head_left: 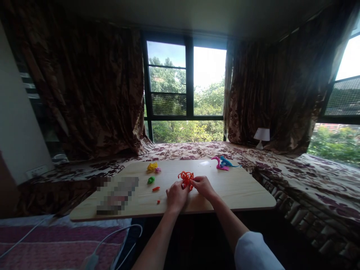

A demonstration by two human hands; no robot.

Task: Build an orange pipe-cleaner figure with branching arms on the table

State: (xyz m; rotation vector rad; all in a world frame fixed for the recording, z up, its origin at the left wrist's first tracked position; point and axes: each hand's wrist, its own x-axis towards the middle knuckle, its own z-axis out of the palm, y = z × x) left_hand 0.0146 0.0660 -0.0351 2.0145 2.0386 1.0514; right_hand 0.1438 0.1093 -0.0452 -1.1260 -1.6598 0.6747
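Note:
Over the near middle of the table, my left hand (176, 194) and my right hand (203, 186) meet around an orange-red modelling clay figure (186, 176) with thin curled strands. My left fingers close on its left and lower side. At its right side, my right thumb and fingers are pinched on it. Some of its lower part is hidden by the hands. To the left of my left hand lie a short orange-red clay roll (156, 188) and a small red clay bit (158, 201).
Green clay (151, 180), yellow clay (152, 166) and a pink-purple lump (158, 170) lie left on the wooden table (233, 195). At the back right are a pink clay shape (218, 164) and a blue clay animal figure (226, 161). A blurred-out flat item (118, 195) lies far left.

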